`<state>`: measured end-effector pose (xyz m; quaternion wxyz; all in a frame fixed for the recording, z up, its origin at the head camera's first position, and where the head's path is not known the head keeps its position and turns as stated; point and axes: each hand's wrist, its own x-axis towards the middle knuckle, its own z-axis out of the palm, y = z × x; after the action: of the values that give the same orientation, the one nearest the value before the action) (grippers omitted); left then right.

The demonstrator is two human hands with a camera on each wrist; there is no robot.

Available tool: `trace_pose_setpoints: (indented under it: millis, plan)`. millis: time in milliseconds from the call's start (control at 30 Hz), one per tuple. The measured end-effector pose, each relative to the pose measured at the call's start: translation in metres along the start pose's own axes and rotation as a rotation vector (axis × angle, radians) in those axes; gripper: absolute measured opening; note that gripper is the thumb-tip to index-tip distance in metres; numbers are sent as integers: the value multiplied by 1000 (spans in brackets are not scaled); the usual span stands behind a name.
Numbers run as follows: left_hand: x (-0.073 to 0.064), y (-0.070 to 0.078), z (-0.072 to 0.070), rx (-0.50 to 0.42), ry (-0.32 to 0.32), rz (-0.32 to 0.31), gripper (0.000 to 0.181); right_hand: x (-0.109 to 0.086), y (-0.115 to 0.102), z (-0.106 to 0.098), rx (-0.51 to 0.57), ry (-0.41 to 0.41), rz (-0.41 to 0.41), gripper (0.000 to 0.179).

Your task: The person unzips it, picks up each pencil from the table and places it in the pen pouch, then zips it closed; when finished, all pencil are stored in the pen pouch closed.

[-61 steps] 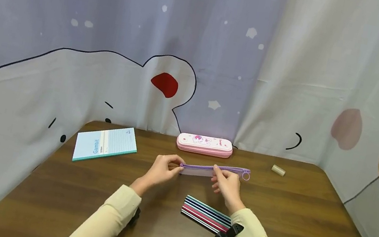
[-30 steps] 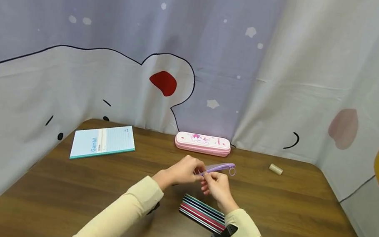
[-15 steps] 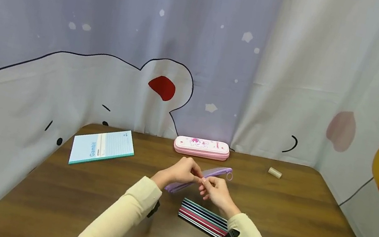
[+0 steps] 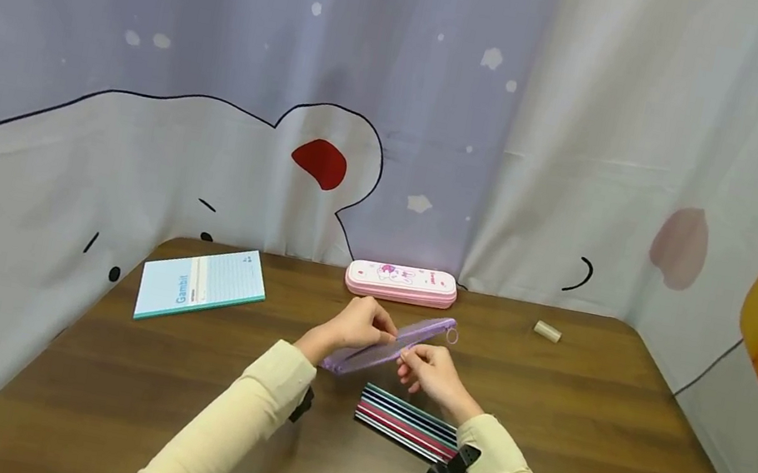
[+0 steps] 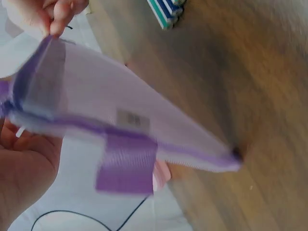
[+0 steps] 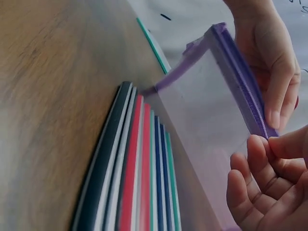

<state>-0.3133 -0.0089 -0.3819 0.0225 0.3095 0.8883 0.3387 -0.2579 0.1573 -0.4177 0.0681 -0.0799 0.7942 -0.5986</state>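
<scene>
A translucent zip pouch (image 4: 357, 360) with purple trim is held slanting above the table, its zipped side spread apart. My left hand (image 4: 357, 324) grips the far edge of its mouth, and my right hand (image 4: 433, 373) pinches the near edge between thumb and forefinger. In the right wrist view, the purple zip band (image 6: 238, 79) runs down to my right fingertips, with the left hand just behind it. A purple fabric tab (image 5: 127, 163) hangs from the pouch in the left wrist view. Striped pencils (image 4: 399, 422) lie side by side below my right hand.
A pink-and-white pencil case (image 4: 401, 284) stands at the back of the wooden table (image 4: 583, 459). To the left lies a light blue notebook (image 4: 203, 286); at the back right, a small pale cylinder (image 4: 547, 331). A printed curtain (image 4: 432, 110) hangs behind.
The pouch, first held level by its zip, now slants, its near left end lower. Both hands came together at its middle, then drew slightly apart, spreading the mouth.
</scene>
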Motion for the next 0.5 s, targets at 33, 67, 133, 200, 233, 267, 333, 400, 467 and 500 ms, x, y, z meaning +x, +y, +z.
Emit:
trace_pose_setpoints:
  millis: [33, 67, 133, 200, 233, 267, 333, 400, 467, 500]
  plan:
    - [0, -1, -2, 7, 16, 1, 8, 0, 1, 0, 1, 7, 18, 23]
    - [1, -1, -4, 12, 32, -1, 8, 1, 3, -1, 3, 14, 39, 23]
    - [2, -2, -8, 9, 56, -3, 9, 3, 8, -2, -2, 30, 72, 24]
    - [3, -2, -12, 7, 90, -9, 10, 5, 12, -4, -24, 44, 96, 24]
    - [3, -2, -13, 5, 105, -16, 10, 6, 15, -5, -44, 53, 107, 24]
    - [3, -3, -15, 5, 120, -28, 10, 6, 17, -6, -68, 60, 119, 25]
    - [3, -4, -17, 10, 151, -56, 10, 5, 20, -7, -117, 70, 147, 24]
    - [1, -6, -19, 25, 183, -82, 10, 4, 23, -8, -164, 78, 167, 24]
    - [2, -6, -20, 50, 204, -93, 10, 3, 26, -11, -196, 87, 178, 24]
    - [2, -6, -21, 61, 213, -93, 10, 2, 27, -12, -206, 90, 180, 23]
